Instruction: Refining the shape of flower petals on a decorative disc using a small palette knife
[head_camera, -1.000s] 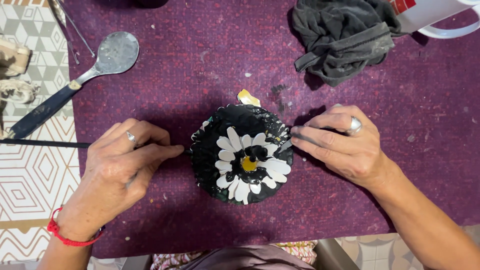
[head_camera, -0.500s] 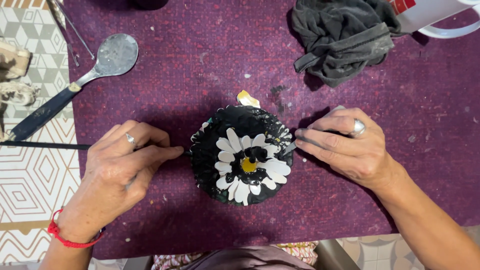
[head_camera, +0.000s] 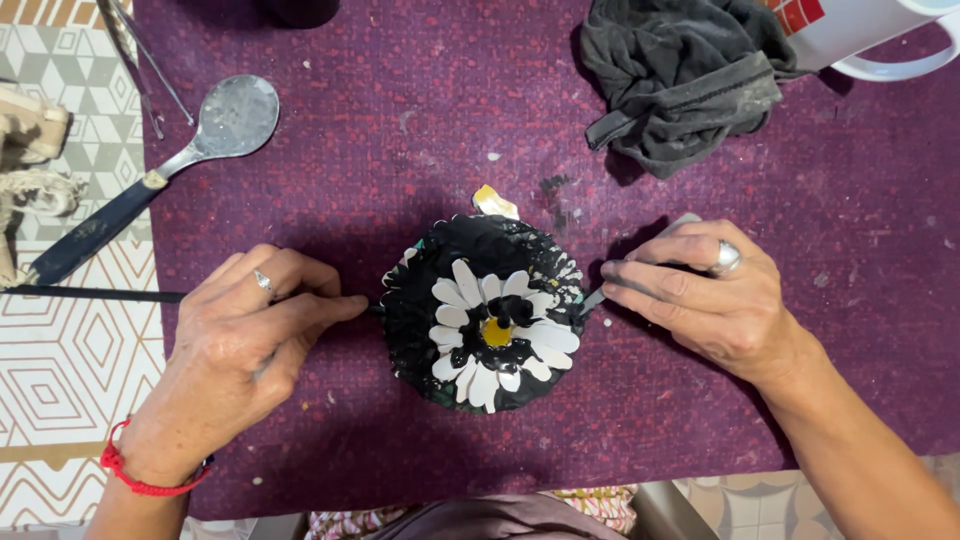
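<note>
Item, centre of the purple mat: a round black disc with scalloped edge, painted with a white daisy and a yellow middle, lying flat between the two hands. Left hand — ring on one finger, red cord bracelet at the wrist — rests on the mat just left of the disc, fingers curled narrow around a thin dark stick whose tip meets the disc's left edge and whose long end runs off past the mat to the left. Right hand, also ringed, lies on the mat just right of the disc, fingers closed on a small grey tool whose tip touches the disc's right rim. A small cream scrap sits at the disc's upper edge. Upper left: a metal spoon with a dark blue handle, bowl on the mat, handle crossing onto the patterned worktop. Upper right: a crumpled dark grey cloth — beside it, a white mug, partly cut off by the picture's edge. White specks and dark smudges mark the mat near the disc.
</note>
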